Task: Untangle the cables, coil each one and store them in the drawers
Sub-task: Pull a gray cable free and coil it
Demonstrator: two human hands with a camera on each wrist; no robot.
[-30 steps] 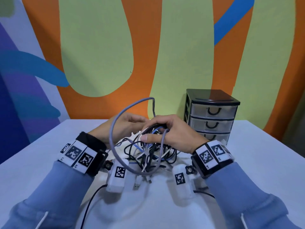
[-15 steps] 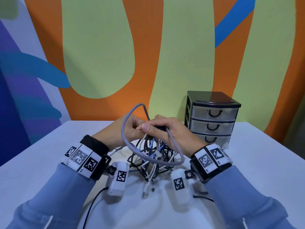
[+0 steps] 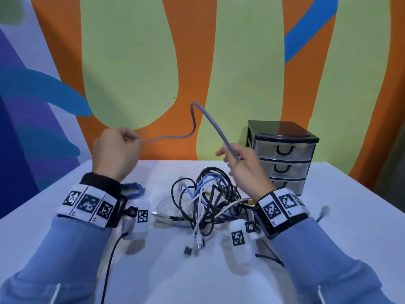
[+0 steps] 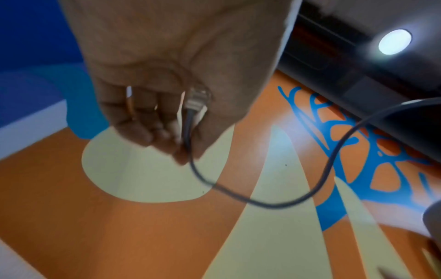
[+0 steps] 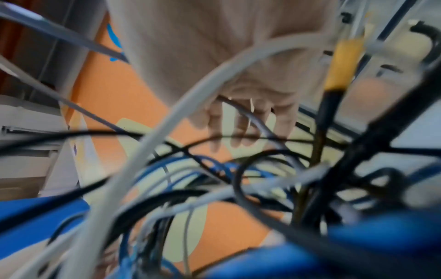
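Above the tangle [image 3: 208,200] at table [image 3: 65,216] centre, with grey cable [image 3: 197,115] plug pinched in left hand [image 3: 116,150] at 10 o'clock, right hand [image 3: 243,163] curled round it at 2: draw free slowly, then coil toward the drawers [image 3: 282,159].

No words or numbers can be read; the wristbands [image 3: 87,204] carry only black-and-white square code markers.

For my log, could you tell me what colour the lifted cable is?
Greyish lavender cable; head view shows it best.
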